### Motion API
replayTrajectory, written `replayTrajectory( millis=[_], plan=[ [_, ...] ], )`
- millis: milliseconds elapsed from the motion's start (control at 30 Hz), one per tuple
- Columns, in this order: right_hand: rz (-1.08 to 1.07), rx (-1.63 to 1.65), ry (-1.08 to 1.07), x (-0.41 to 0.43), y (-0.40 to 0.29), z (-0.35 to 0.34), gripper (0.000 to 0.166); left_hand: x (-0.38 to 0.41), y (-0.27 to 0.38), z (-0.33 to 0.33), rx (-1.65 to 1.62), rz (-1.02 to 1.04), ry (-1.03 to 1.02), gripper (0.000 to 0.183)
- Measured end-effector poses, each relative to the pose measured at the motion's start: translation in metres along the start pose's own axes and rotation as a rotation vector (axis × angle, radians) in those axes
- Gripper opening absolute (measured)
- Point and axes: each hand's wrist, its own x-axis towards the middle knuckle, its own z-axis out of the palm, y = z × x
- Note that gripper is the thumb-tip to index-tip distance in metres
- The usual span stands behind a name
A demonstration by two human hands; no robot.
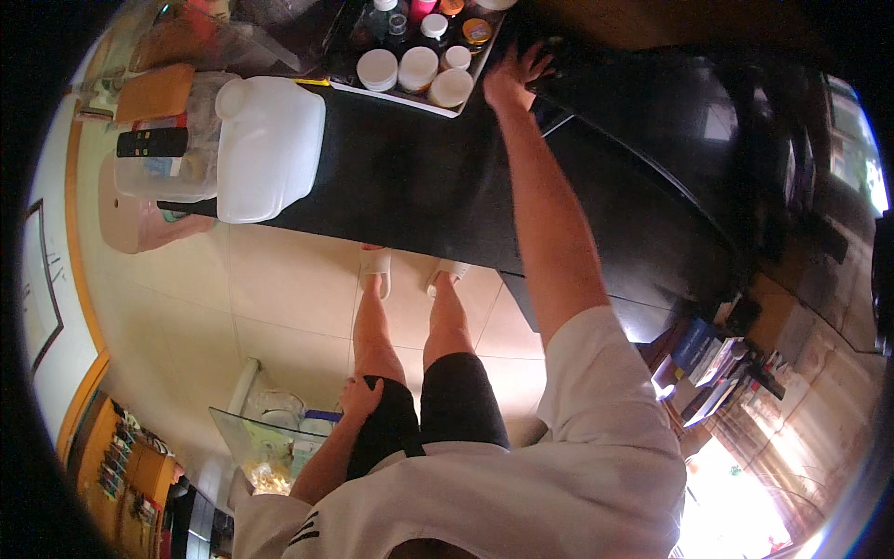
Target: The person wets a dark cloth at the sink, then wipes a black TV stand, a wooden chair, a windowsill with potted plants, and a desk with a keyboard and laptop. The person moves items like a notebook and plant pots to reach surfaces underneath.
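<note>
My right hand [515, 75] reaches out over the black cabinet top [412, 161], fingers spread, just right of a shallow tray [391, 100] of jars and bottles. Beside it, a dark glossy panel [649, 126] stretches to the right; whether the fingertips touch it is hard to tell in the shadow. Down by my left knee, my left hand [361, 398] rests at the hem of the black shorts [385, 419], with no object seen in it. White-lidded jars [419, 68] stand in the tray, along with several other bottles.
A white translucent plastic jug [272, 150] lies at the left end of the cabinet, beside a clear plastic bin [167, 189] with a black remote control [152, 142] on it. Below left is a glass-topped table [258, 426]. Books [712, 363] stand at the right.
</note>
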Motion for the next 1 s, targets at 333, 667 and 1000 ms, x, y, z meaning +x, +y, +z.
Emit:
replayTrajectory(
  millis=[333,667,1000],
  plan=[
    [-0.086,0.084,-0.001,-0.097,-0.020,-0.061,0.068,0.009,-0.021,0.012,0.015,0.059,0.115,0.073],
    [0.134,0.051,-0.127,-0.320,0.114,-0.099,0.073,0.005,-0.026,-0.022,-0.015,0.103,0.063,0.071],
    [0.214,0.240,-0.066,-0.222,-0.144,-0.105,0.069,0.012,-0.047,-0.051,0.015,0.146,0.063,0.069]
  ],
)
